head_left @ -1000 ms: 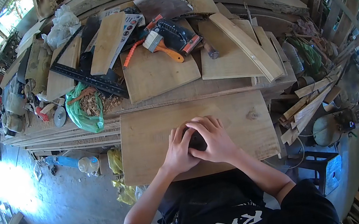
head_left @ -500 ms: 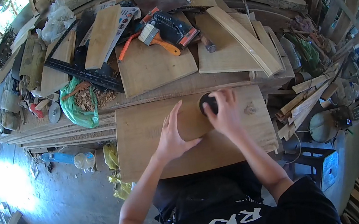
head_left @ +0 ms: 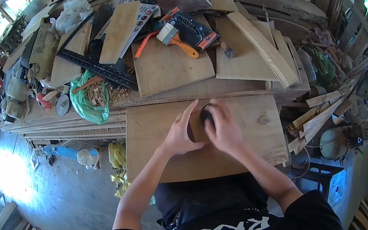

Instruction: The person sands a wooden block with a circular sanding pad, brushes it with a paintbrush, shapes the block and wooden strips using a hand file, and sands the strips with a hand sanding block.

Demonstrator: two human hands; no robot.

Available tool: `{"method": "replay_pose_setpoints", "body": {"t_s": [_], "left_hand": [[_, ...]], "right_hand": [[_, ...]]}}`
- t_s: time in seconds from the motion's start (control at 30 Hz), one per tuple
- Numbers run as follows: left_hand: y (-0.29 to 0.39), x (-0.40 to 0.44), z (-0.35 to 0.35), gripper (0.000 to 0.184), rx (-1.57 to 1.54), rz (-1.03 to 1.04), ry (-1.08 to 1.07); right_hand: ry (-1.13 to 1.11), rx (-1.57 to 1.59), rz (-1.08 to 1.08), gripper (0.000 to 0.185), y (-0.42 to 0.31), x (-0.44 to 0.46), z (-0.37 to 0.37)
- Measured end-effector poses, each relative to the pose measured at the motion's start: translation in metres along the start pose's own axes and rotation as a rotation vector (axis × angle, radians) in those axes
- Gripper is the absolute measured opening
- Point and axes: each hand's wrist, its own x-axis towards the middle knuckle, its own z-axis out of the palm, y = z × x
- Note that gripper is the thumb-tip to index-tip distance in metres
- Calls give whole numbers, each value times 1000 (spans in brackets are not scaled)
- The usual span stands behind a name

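A wide wooden board point(head_left: 252, 147) lies flat before me, at my lap. On it rests a small wooden piece point(head_left: 197, 129), partly covered by my hands. My left hand point(head_left: 182, 134) spans the left end of this piece, fingers at its far edge and thumb at its near edge. My right hand point(head_left: 222, 128), smeared by motion, grips a round black pad point(head_left: 205, 115) on top of the small piece. The pad's underside is hidden.
Beyond the board, a workbench carries a brush point(head_left: 176, 40), a black carpenter's square point(head_left: 104, 74), a green plastic bag point(head_left: 90, 106) of shavings and several loose boards. Wood scraps point(head_left: 315, 115) lie to the right, near a black stool point(head_left: 322, 172). People stand far left.
My right hand has moved left with the black pad across the small piece, toward my left hand. The left hand keeps its hold. The whole view has shifted slightly.
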Motion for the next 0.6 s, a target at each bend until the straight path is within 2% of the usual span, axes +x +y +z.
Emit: {"method": "replay_pose_setpoints", "body": {"t_s": [0.07,0.1,0.23,0.33,0.37,0.47,0.5,0.6], "left_hand": [[-4,1,-1,121,-24,20,-13],[-1,1,-2,120,-7,24,-4],[4,0,-5,120,24,25,4],[4,0,-2,120,21,12,-12],[4,0,-3,120,28,4,-15],[3,-2,-3,119,17,24,-1],[3,-4,-3,119,26,23,-2],[6,-3,1,118,48,17,-11]], "right_hand": [[-83,29,-178,38,-13,-9,0],[-68,25,-195,38,-11,-8,-3],[38,-40,94,36,32,4,-15],[111,-75,104,34,18,4,-8],[43,-18,98,33,7,-3,-3],[11,22,-127,34,-12,-17,-6],[3,104,-27,37,-9,-20,-7],[137,47,252,39,11,-9,-7]]}}
